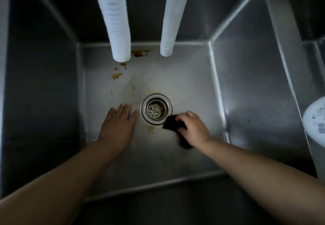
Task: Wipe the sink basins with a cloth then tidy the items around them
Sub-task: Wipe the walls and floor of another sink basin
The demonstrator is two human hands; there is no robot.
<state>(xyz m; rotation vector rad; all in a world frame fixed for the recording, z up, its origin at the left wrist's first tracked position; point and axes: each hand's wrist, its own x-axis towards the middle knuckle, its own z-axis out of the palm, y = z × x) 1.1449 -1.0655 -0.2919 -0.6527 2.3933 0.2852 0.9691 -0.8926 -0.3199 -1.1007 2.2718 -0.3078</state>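
I look straight down into a deep steel sink basin. Its round drain strainer sits mid-floor. My right hand is shut on a dark cloth, pressing it on the floor just right of the drain. My left hand lies flat on the basin floor left of the drain, fingers together, holding nothing. Brown stains mark the far floor edge, with smaller spots trailing toward the drain.
Two white ribbed hoses hang down from above into the far half of the basin. A second basin lies to the right, past the dividing wall, with a white labelled container at the frame edge.
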